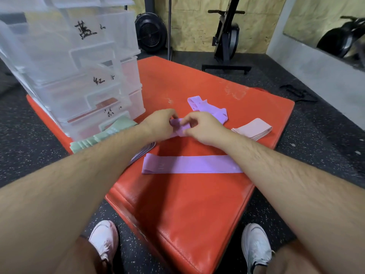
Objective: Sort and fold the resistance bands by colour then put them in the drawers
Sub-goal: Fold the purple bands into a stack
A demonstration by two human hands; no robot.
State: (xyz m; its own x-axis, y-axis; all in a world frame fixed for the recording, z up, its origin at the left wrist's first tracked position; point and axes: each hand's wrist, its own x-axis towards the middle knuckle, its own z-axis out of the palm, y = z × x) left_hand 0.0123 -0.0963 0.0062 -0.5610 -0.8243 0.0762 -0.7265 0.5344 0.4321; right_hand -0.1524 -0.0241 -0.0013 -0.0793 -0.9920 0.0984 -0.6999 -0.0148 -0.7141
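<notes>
Held a purple band (180, 127) over the red mat (187, 204), pinched in curled fingers of left hand (159, 123) and right hand (200, 128); seemed partly folded. Hovered beyond a flat purple band (189, 164), right of the clear drawers (88, 80).

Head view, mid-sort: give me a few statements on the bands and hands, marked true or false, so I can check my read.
1. The left hand and right hand both grip the held purple band. True.
2. The pink band lies in a drawer. False: it lies folded on the orange mat, to the right of the hands.
3. The flat purple band lies stretched out on the mat, nearer the person than the hands. True.
4. The green bands sit right of the pink band. False: they are stacked at the left, beside the clear drawers.
</notes>
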